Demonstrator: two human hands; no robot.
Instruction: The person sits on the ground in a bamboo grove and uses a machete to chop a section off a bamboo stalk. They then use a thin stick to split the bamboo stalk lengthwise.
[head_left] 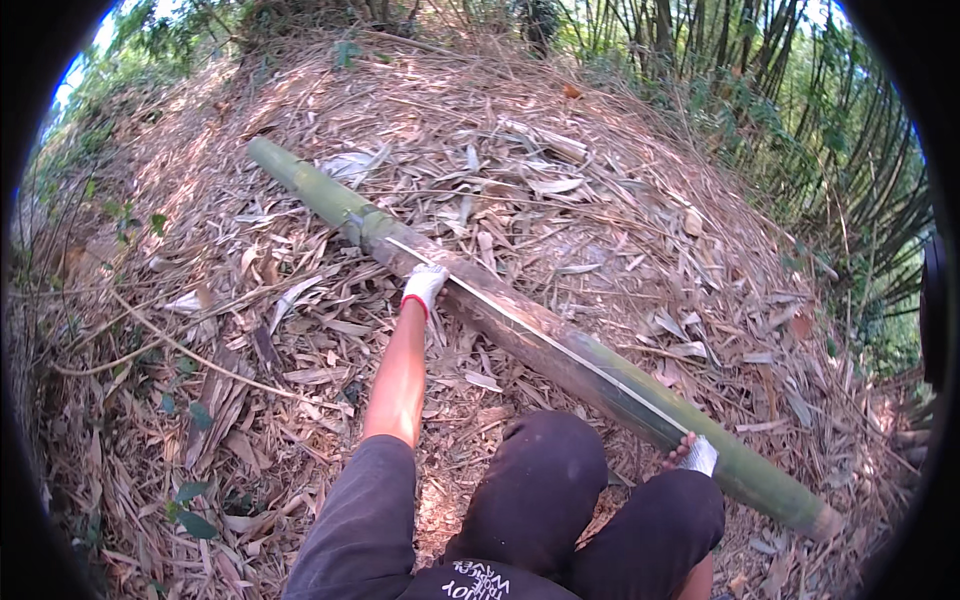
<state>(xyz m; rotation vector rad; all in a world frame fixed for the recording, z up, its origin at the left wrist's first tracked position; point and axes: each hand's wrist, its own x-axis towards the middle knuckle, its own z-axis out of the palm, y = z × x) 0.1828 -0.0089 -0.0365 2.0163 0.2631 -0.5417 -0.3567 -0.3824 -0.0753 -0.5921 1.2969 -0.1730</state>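
A long thick bamboo pole lies slantwise on the ground, from the far left to the near right, green at both ends and brownish in the middle. Along its upper side runs a thin pale strip, straight and narrow. My left hand, in a white glove with a red cuff, is closed at the strip near its far end, against the pole. Lower down, my right hand has its fingers closed at the strip's near end beside the pole; a whitish glove covers its back, and fingertips show. My knee partly hides that hand.
Dry bamboo leaves and husks cover the sloping ground. A thin bent stem lies to the left. Bamboo clumps stand at the back right. My bent knees are close to the pole's near side.
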